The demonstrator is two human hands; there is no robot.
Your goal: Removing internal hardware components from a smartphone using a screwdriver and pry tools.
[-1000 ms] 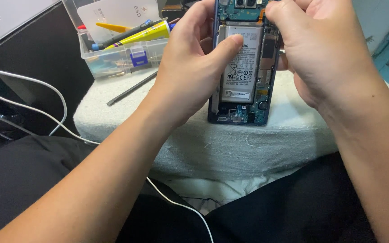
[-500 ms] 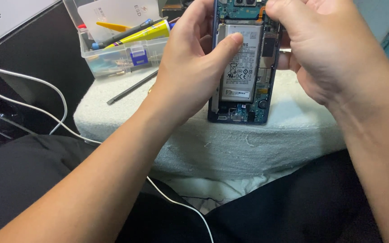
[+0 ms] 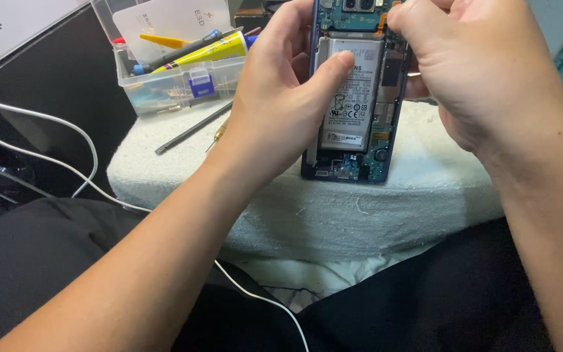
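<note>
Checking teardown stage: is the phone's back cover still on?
No, the phone is open, with its battery and circuit boards exposed.

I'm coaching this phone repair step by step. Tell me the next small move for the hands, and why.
Probably keep the left hand bracing the opened blue smartphone, thumb on its grey rectangular battery, while the right hand works gently at the top right edge. The phone stands tilted on the white towel-covered pad with its circuit boards bare, so any slip could damage them. What the right fingers pinch is hidden.
</note>
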